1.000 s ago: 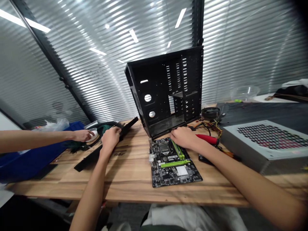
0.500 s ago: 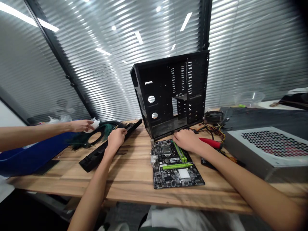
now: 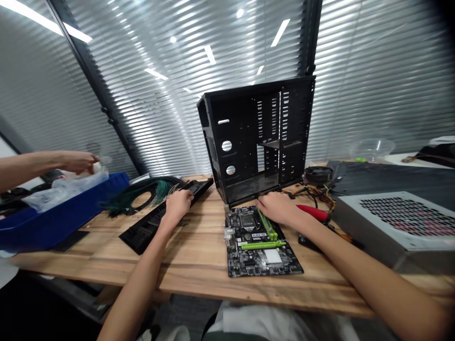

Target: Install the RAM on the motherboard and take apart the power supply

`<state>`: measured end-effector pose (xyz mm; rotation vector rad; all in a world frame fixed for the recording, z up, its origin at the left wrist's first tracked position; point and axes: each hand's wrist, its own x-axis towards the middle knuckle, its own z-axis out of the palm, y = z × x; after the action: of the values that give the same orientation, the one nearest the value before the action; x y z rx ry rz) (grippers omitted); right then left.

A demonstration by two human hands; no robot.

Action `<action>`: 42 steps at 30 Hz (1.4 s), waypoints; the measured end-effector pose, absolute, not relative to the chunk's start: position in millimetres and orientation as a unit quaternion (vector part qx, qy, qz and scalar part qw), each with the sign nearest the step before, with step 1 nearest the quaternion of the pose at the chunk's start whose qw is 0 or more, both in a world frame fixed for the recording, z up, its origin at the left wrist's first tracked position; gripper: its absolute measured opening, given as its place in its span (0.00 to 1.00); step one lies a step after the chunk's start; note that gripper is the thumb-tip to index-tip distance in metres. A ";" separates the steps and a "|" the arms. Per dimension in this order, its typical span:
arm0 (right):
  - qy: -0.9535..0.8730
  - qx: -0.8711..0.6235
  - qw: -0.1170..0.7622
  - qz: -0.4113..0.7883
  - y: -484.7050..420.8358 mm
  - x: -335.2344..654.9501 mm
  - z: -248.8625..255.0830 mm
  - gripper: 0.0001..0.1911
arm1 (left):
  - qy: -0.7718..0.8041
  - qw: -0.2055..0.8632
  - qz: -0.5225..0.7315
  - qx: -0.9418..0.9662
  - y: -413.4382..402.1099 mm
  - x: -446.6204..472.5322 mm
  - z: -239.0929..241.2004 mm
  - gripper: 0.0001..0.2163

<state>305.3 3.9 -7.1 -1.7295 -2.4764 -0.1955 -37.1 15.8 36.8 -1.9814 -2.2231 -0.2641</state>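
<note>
one black panel [image 3: 147,227] has tipped flatter in the left hand [image 3: 178,203]

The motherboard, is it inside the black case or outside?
Outside: the motherboard lies on the wooden table, in front of the black case.

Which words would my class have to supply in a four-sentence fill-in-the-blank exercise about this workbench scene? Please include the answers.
1. The motherboard lies flat on a table made of ____.
2. The person's left hand touches a long panel coloured ____.
3. The bin at the far left is coloured ____.
4. The computer case shows ____ large round holes.

Missing words: wood; black; blue; two.
</note>
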 end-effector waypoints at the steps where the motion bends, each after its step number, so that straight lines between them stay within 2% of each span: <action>1: -0.817 -0.571 0.057 -0.063 3.5 305.1 -6.7 0.27 | -0.744 0.078 -0.086 -0.658 15.3 -36.2 36.7 0.15; 18: -0.818 -0.566 0.072 -0.070 4.2 305.2 -9.5 0.27 | -0.750 0.179 -0.104 -0.628 2.5 -37.8 56.9 0.20; 23: -0.819 -0.565 0.070 -0.068 4.8 305.2 -9.7 0.26 | -0.745 0.128 -0.074 -0.650 -0.8 -40.7 60.6 0.20; 27: -0.820 -0.564 0.073 -0.062 4.7 305.6 -9.6 0.26 | -0.725 0.052 -0.020 -0.687 -2.3 -44.4 61.2 0.26; 29: -0.822 -0.562 0.074 -0.060 5.0 305.9 -9.9 0.26 | -0.718 0.032 0.008 -0.695 -1.0 -46.0 59.6 0.25; 34: -0.822 -0.560 0.078 -0.060 6.5 306.5 -11.7 0.26 | -0.708 0.024 0.046 -0.704 4.2 -48.0 54.4 0.12; 42: -0.827 -0.552 0.087 -0.063 7.4 306.5 -13.1 0.27 | -0.705 0.046 0.061 -0.705 4.0 -39.8 48.2 0.06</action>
<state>306.5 7.4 -13.1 -1.6436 -2.4630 -0.1867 -39.8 4.0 48.2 -2.1538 -2.1518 0.1869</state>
